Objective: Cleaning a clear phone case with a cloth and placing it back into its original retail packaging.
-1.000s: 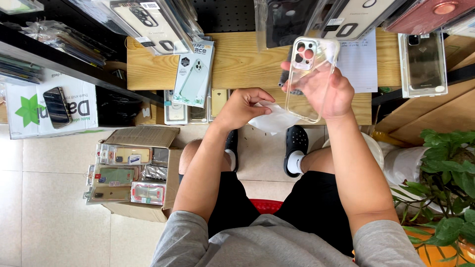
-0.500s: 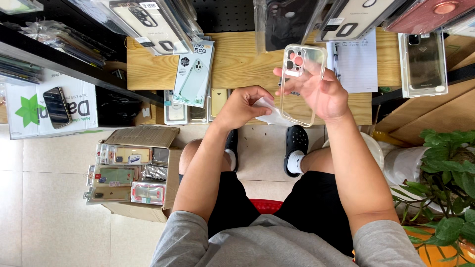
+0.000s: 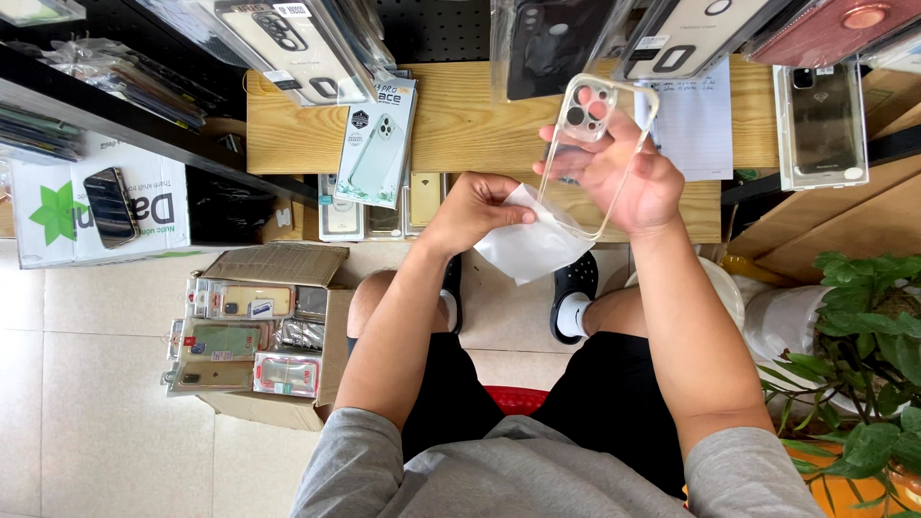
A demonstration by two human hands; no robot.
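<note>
Now | cardboard box (image 3: pixel 278 264): packaged phone cases (image 3: pixel 245 341) | hands: clear case (image 3: pixel 600 144), plastic sleeve (image 3: pixel 532 245)

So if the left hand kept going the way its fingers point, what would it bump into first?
The left hand points right, its fingertips already pinching the white plastic bag. Just beyond that comes the clear phone case held in the right hand. Depth is hard to judge, so it might slip underneath.
</note>
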